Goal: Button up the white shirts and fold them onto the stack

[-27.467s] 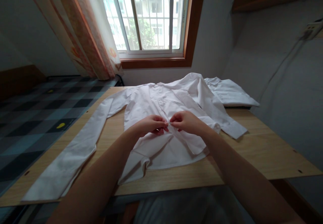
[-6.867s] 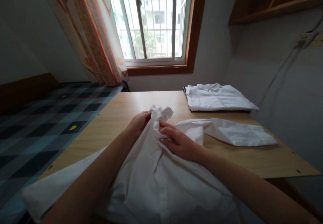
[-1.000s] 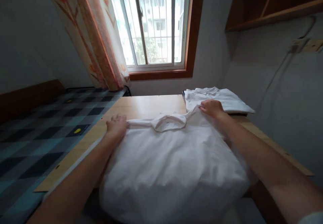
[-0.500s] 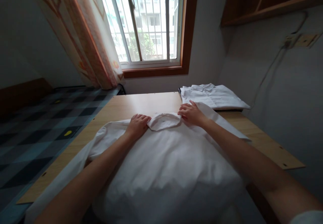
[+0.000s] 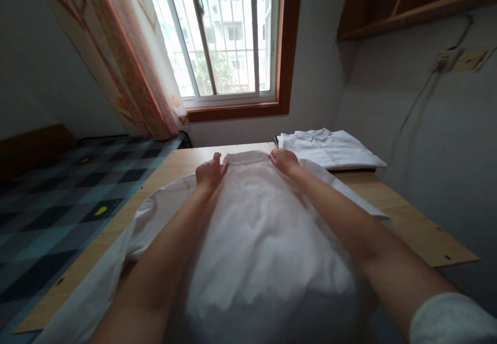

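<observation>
A white shirt [image 5: 256, 214] is spread over the wooden board, its collar end away from me and its lower part hanging toward me. My left hand [image 5: 210, 172] pinches the left end of the collar, thumb raised. At the collar's right end, my right hand [image 5: 284, 160] grips the cloth with curled fingers. Between both hands the collar [image 5: 247, 156] is held up and stretched fairly straight. One sleeve [image 5: 161, 209] trails to the left under my forearm, and white cloth also lies out to the right.
Folded white shirts [image 5: 330, 147] lie on something dark at the board's back right corner. The wooden board [image 5: 411, 225] has free-standing edges. To the left is a bed with a checked cover [image 5: 58, 204]. A window [image 5: 229, 39], curtain [image 5: 128, 59] and wall shelf [image 5: 419, 8] surround it.
Both hands have lifted the collar up and away from me, and their fingers have closed on its ends. The collar ring, open to view before, is now drawn straight.
</observation>
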A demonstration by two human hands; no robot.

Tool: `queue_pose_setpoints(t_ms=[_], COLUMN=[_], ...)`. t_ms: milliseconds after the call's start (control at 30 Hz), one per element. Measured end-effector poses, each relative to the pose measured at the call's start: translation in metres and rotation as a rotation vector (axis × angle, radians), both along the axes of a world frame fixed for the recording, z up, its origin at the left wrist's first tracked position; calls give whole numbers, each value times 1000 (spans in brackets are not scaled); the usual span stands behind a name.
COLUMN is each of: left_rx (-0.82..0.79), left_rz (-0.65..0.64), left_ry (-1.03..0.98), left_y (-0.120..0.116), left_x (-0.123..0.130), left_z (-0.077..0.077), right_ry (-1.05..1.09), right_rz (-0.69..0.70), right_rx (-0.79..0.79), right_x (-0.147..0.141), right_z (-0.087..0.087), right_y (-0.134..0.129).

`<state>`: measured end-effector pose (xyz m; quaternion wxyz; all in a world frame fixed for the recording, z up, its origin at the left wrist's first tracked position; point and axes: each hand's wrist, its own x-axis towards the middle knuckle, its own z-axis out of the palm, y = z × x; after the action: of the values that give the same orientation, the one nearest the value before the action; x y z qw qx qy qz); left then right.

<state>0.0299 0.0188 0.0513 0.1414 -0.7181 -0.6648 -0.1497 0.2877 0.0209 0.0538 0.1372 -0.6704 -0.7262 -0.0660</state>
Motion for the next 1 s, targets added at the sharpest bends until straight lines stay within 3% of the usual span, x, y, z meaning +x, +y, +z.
queue_pose_setpoints(t_ms=[133, 267, 433, 700, 1000], left_rx=[-33, 4, 2, 73, 54], left_rz=[-12, -77, -143, -146, -129], left_ry=[31, 90, 124, 119, 103], left_y=[12, 19, 29, 43, 69], left_x=[-5, -11, -12, -18, -22], left_z=[-29, -43, -44, -38, -38], right_ry=[-132, -168, -205, -323, -288], right_rz=[14, 57, 64, 204, 189], right_rx=[50, 60, 93, 225, 102], right_x=[-11, -14, -12, -18, -32], right_z=[-26, -48, -50, -18, -44], right_y=[5, 6, 14, 42, 65])
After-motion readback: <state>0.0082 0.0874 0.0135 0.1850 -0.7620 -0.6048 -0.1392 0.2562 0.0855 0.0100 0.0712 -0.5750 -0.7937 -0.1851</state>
